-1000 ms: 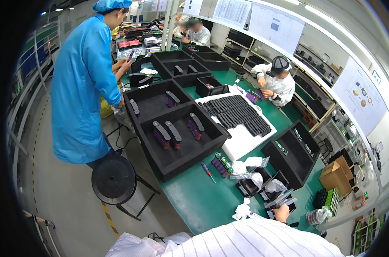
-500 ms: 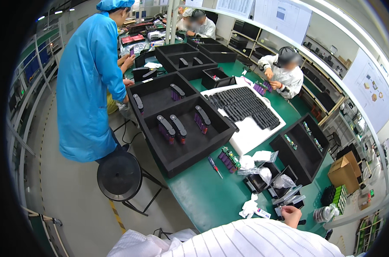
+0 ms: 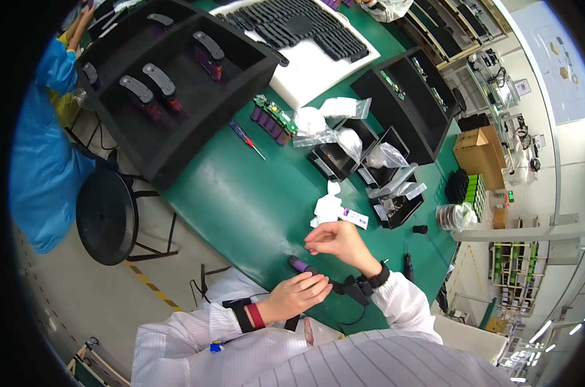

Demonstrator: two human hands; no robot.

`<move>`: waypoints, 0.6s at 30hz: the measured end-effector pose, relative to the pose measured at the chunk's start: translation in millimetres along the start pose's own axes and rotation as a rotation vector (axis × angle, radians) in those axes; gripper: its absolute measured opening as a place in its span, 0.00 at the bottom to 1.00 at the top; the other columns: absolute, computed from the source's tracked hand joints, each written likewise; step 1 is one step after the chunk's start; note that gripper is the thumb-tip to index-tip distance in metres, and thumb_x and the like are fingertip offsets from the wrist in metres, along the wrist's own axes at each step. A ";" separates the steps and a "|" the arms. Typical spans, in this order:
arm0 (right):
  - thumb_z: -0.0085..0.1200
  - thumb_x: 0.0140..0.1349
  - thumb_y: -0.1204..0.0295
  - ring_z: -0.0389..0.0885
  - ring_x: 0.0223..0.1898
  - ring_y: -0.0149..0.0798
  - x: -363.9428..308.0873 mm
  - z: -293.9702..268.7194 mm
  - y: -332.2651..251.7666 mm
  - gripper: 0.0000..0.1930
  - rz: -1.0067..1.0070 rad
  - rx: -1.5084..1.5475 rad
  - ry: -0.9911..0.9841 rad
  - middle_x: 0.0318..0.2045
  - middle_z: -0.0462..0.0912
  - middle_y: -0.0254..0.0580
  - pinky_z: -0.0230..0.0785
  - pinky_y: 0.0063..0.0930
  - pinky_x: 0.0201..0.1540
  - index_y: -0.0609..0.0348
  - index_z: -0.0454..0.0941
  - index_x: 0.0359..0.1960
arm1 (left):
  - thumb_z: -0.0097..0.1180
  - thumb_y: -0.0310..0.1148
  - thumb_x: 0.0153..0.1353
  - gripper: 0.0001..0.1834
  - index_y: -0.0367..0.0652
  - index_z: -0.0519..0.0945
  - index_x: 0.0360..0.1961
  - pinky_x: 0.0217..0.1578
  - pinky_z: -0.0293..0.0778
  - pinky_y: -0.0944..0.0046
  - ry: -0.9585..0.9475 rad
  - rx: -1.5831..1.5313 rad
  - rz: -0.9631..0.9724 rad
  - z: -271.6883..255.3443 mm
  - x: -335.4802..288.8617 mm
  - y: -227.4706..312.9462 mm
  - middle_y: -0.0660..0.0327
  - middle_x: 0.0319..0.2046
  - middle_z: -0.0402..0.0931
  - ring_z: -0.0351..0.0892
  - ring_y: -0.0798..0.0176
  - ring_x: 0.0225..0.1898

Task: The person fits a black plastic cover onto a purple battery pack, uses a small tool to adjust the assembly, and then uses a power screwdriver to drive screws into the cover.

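The left hand (image 3: 297, 295) is curled around a small dark tool with a purple end (image 3: 300, 264), so the thing lies right at the near edge of the green table (image 3: 241, 200), just in front of the person's chest. Its long axis seems to run from the purple tip, which pokes out up and to the left of the fingers, back down and to the right toward a black part near the right wrist. The right hand (image 3: 336, 241) sits just above and to the right of it, apart from the tool, with fingertips pinched narrow as if around something tiny; I cannot tell whether anything is between them. So the left hand is the one on the tool, and the right is close by. Just beyond the right hand lie a crumpled white tissue (image 3: 328, 208) and a small white card (image 3: 353, 218). Further out on the table are small black boxes with clear bags (image 3: 363, 151), a red-handled screwdriver (image 3: 246, 137), a green circuit strip (image 3: 273, 117), and a large black foam tray (image 3: 176, 122) holding long grey pieces. A black round stool (image 3: 105, 216) stands on the floor to the left, beside a person in a blue coat (image 3: 41, 155).
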State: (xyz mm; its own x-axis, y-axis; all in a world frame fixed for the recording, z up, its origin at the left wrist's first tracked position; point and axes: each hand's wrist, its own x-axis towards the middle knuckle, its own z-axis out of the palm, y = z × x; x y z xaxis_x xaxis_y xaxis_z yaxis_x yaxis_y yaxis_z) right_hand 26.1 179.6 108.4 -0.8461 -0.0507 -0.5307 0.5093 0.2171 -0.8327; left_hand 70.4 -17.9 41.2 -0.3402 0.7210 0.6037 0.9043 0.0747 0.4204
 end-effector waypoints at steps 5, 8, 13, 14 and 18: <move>0.59 0.52 0.81 0.84 0.30 0.31 4.7 17.1 2.0 0.06 0.050 -0.106 -0.037 0.28 0.86 0.45 0.77 0.21 0.35 0.70 0.82 0.33 | 0.52 0.32 0.57 0.18 0.48 0.74 0.51 0.62 0.60 0.65 -0.029 0.015 0.000 4.6 -7.2 4.6 0.67 0.55 0.69 0.63 0.67 0.60; 0.59 0.51 0.81 0.84 0.29 0.30 9.4 22.8 6.9 0.07 0.011 -0.237 -0.088 0.27 0.86 0.45 0.77 0.21 0.35 0.70 0.83 0.32 | 0.51 0.32 0.57 0.18 0.49 0.74 0.50 0.63 0.60 0.64 -0.059 -0.026 0.002 4.6 -10.4 4.1 0.67 0.55 0.69 0.63 0.67 0.61; 0.62 0.49 0.79 0.83 0.29 0.32 14.7 20.4 10.3 0.06 -0.056 -0.394 -0.161 0.28 0.85 0.42 0.75 0.24 0.34 0.66 0.84 0.30 | 0.50 0.32 0.58 0.17 0.50 0.74 0.50 0.63 0.59 0.64 -0.066 -0.039 0.013 3.3 -8.5 1.9 0.67 0.55 0.69 0.62 0.66 0.61; 0.62 0.49 0.79 0.83 0.29 0.32 16.0 19.5 12.4 0.06 -0.054 -0.394 -0.163 0.28 0.85 0.42 0.75 0.24 0.34 0.66 0.84 0.30 | 0.50 0.32 0.58 0.17 0.50 0.74 0.50 0.63 0.59 0.64 -0.066 -0.040 0.011 3.2 -8.3 1.8 0.67 0.55 0.69 0.62 0.66 0.61; 0.66 0.47 0.77 0.81 0.28 0.35 19.2 19.7 15.2 0.06 -0.125 -0.451 -0.193 0.27 0.83 0.41 0.72 0.26 0.33 0.63 0.85 0.29 | 0.50 0.31 0.58 0.17 0.50 0.74 0.50 0.63 0.59 0.64 -0.077 -0.051 0.002 3.6 -7.7 0.7 0.67 0.55 0.69 0.62 0.66 0.61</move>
State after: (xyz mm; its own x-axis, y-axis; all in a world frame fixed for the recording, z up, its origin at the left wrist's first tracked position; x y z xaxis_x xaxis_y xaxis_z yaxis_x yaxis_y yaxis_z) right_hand 20.7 162.7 82.5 -0.8300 -0.2734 -0.4861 0.2509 0.5954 -0.7632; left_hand 74.6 -20.9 34.3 -0.3154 0.7720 0.5518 0.8900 0.0389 0.4543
